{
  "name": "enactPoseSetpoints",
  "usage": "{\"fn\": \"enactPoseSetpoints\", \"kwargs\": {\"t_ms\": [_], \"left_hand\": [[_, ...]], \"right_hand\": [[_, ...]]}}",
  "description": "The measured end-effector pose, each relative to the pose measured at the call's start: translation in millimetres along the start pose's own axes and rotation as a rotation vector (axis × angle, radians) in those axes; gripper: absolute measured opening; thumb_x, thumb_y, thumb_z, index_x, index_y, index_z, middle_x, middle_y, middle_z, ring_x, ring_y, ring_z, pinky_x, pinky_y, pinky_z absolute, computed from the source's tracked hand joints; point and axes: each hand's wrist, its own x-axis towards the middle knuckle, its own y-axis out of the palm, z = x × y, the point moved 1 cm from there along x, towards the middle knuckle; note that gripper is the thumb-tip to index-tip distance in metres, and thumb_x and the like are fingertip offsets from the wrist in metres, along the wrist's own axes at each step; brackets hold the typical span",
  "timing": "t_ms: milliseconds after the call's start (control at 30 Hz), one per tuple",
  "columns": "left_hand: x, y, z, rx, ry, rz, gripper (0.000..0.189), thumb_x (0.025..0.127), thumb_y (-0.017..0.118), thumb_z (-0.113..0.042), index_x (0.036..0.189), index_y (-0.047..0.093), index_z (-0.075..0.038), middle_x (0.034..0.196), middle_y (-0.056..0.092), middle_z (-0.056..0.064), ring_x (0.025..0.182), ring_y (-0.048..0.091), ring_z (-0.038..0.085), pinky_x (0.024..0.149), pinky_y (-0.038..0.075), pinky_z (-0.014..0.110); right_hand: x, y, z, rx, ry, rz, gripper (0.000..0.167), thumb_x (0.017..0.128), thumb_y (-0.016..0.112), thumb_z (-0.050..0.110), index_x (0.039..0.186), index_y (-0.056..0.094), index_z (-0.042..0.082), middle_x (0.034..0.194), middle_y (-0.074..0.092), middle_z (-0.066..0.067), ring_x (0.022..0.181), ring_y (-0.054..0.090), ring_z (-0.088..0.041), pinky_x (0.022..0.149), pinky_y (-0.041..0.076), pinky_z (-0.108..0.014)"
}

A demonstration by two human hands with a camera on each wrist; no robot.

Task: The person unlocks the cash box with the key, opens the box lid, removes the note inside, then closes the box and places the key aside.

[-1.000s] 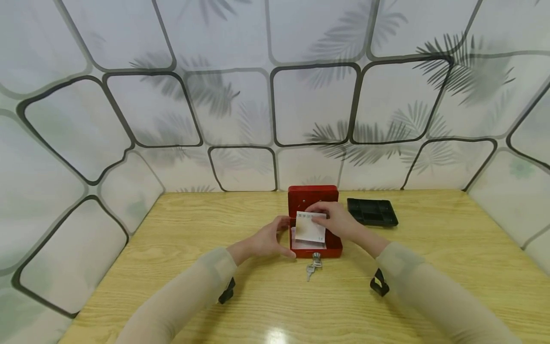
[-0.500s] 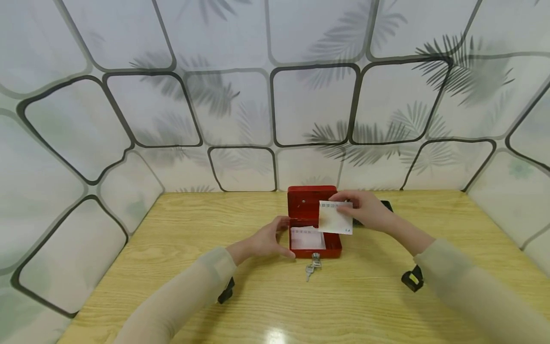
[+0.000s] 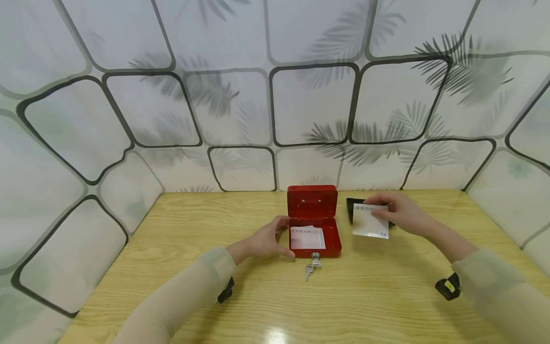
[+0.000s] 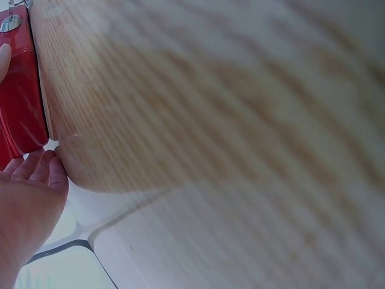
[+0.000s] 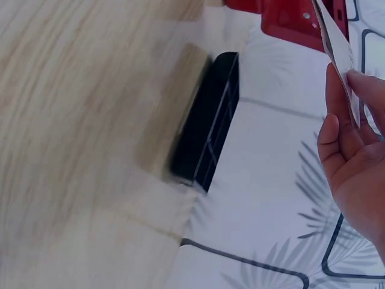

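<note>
My right hand pinches a square white slip of paper, printed along its top edge, between thumb and fingers. It hangs in the air right of the open red cash box, overlapping a black compartment tray in the head view. Another white slip with similar print lies inside the box, on its left side. My left hand grips the box's left side, its thumb at the front corner and its fingers farther back. In the left wrist view, the fingers touch the red wall.
Two small keys hang from the lock at the box's front and reach onto the wooden table. The box lid stands upright at the back. A patterned cloth wall rises behind the table.
My right hand has lifted the slip out of the box and carried it right, over toward the black tray. The left hand has stayed at the box.
</note>
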Motion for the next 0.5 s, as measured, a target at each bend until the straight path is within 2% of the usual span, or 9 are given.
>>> {"fn": "enactPoseSetpoints", "kwargs": {"t_ms": [133,267,367,500], "left_hand": [[0.2,-0.1,-0.3,-0.004,0.003,-0.001,0.093,0.073,0.087,-0.021,0.145,0.030,-0.005,0.145,0.042,0.013,0.134,0.038,0.029,0.112,0.028,0.043],[0.3,-0.3,0.3,-0.009,-0.001,0.000,0.093,0.073,0.087,-0.021,0.145,0.030,-0.005,0.145,0.042,0.012,0.134,0.038,0.028,0.112,0.028,0.042],[0.7,-0.1,1.4,-0.007,-0.004,0.000,0.093,0.074,0.087,-0.022,0.145,0.030,-0.006,0.145,0.042,0.012,0.135,0.038,0.028,0.112,0.028,0.042],[0.8,0.2,1.4,-0.014,-0.005,0.003,0.093,0.074,0.087,-0.022,0.145,0.030,-0.006,0.146,0.042,0.012,0.135,0.038,0.028,0.112,0.028,0.042]], "right_hand": [[-6.1,-1,-9,-0.002,0.044,0.007,0.023,0.092,0.063,-0.002,0.114,0.065,-0.006,0.108,0.065,-0.022,0.070,0.057,-0.006,0.055,0.048,-0.025],[-9.3,3,-17,0.014,0.142,0.039,0.025,0.093,0.063,0.003,0.117,0.065,-0.004,0.113,0.063,-0.024,0.053,0.045,-0.008,0.050,0.043,-0.026],[-10.8,8,-25,-0.016,0.162,0.068,0.025,0.094,0.063,0.007,0.118,0.066,-0.001,0.114,0.064,-0.021,0.059,0.048,-0.007,0.054,0.044,-0.027],[-11.5,17,-35,-0.064,0.139,0.091,0.023,0.094,0.064,0.008,0.116,0.067,0.001,0.109,0.067,-0.015,0.074,0.055,-0.007,0.061,0.047,-0.026]]}}
